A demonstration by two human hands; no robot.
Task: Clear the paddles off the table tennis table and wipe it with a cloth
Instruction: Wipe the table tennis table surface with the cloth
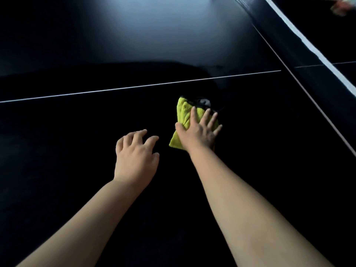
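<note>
No paddles showed on the table (77, 180), so clearing looked done; wiping seemed under way: right hand (200, 132) pressed the cloth (183, 115) with straight fingers, left hand (134, 157) loosely curled, empty.

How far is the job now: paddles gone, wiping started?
Done, it seems: no paddle shows on the table in view; a blurred thing beyond the net cannot be identified. In hand: the right hand presses flat on the yellow cloth; the left hand holds nothing. Left: wiping the remaining surface, though wiped areas cannot be told.
</note>
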